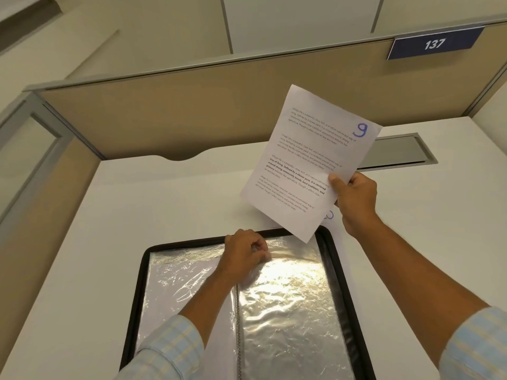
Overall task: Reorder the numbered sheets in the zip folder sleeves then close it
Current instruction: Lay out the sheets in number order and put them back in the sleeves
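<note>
Overhead, sheet 9 [310, 163] in right hand [355, 196].

The sheet [310, 160] was white with grey print and a blue 9. The zip folder [343, 297] had a black border. The shirt sleeve [170, 349] was light blue with pale yellow checks. The desk [137, 201] was white.

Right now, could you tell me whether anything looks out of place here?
One loose sheet lies on the desk past the zip folder's top right corner, outside any sleeve, mostly hidden behind sheet 9.
</note>
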